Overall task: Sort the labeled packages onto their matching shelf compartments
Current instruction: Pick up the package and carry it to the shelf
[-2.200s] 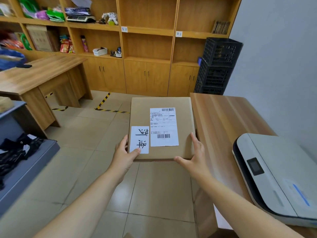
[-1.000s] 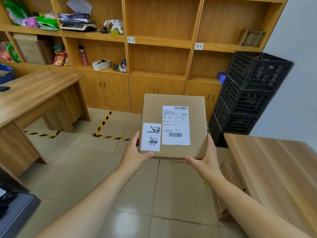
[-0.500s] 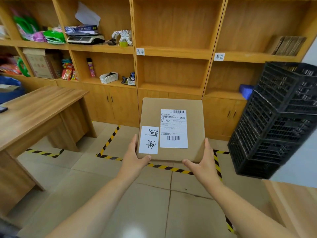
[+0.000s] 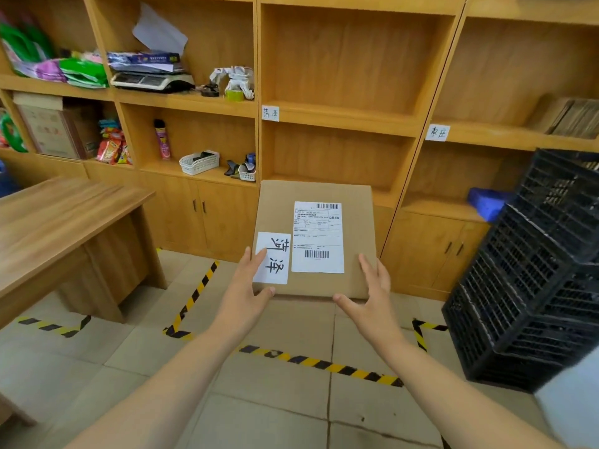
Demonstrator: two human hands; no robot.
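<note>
While the cardboard box point(image 4: 316, 238) is gripped at its near corners by the left hand point(image 4: 248, 293) and the right hand point(image 4: 372, 294), it is held flat in the air before the shelf unit point(image 4: 418, 147), short of any compartment. Its handwritten label point(image 4: 272, 258) appears to match the tag point(image 4: 270, 113) on the shelf edge directly beyond; a second tag point(image 4: 437, 132) marks the right bay. Both middle compartments are seen bare, so placement is judged still to be done. Compared with the earliest frame, the desk and printer at the right have passed from view, the shelves loom much nearer, and the black crates point(image 4: 538, 264) are now close at the right.
</note>
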